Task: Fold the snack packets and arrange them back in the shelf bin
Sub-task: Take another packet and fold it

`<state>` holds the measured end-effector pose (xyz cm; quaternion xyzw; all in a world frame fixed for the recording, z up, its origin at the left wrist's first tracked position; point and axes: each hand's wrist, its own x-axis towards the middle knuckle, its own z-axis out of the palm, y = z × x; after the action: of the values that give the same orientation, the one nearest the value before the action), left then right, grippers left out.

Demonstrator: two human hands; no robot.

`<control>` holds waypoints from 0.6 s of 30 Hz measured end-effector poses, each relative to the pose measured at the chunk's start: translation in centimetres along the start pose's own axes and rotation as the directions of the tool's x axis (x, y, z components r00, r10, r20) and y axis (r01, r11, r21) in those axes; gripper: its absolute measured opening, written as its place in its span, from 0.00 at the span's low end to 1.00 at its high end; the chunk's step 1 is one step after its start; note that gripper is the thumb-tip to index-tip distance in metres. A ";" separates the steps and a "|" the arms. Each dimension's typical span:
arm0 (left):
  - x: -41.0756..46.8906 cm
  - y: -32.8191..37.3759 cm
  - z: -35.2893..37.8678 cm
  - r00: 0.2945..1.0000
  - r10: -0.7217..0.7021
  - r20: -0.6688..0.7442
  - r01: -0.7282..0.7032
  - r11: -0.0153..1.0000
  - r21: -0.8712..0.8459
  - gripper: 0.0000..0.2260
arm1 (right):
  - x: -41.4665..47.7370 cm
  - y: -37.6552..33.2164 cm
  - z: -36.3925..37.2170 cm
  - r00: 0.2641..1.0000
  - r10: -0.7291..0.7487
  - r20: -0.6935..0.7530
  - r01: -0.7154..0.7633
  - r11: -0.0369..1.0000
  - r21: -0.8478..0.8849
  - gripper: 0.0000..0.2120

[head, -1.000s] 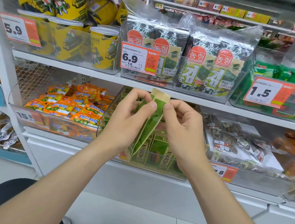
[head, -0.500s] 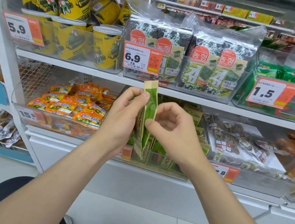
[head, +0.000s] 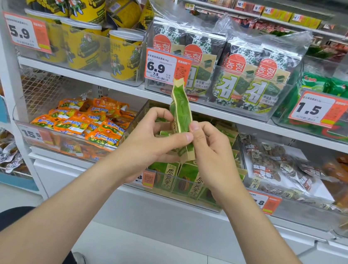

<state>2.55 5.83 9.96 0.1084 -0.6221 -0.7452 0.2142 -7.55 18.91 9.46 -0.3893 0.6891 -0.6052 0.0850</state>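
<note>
both hands pinching packet [head: 181, 108] | long axis standing near upright | left hand [head: 156, 143] and right hand [head: 209, 155] clamping lower half | bin [head: 184, 185] sitting just below, behind

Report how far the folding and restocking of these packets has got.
Done: shelved packets stand upright in a row at the front of the clear bin. In hand: the left hand and right hand both pinch one green packet, folded narrow and held upright above that bin. Left: set it into the bin; whether more packets need folding is not visible.
</note>
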 end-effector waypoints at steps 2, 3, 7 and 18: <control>0.0 0.0 -0.2 1.000 0.002 -0.006 -0.002 1.000 0.011 0.23 | 0.0 0.0 0.0 0.999 0.022 0.025 -0.023 0.997 0.073 0.16; 0.0 0.1 -0.3 1.000 0.003 0.006 -0.003 1.000 0.008 0.23 | 0.1 0.1 0.0 0.999 0.038 0.035 -0.041 0.993 0.114 0.16; 0.0 0.5 -0.9 0.997 0.010 0.081 -0.008 1.000 -0.018 0.26 | 0.0 0.1 -0.1 0.995 0.084 0.047 -0.092 0.973 0.213 0.16; 0.3 0.1 -1.1 0.999 0.036 0.000 -0.036 0.999 0.013 0.23 | 0.1 -0.2 -0.3 0.995 0.025 0.092 -0.035 0.994 0.107 0.17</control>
<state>2.74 4.71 9.92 0.0986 -0.6287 -0.7372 0.2269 -7.73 19.04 9.76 -0.4007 0.6565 -0.6221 0.1462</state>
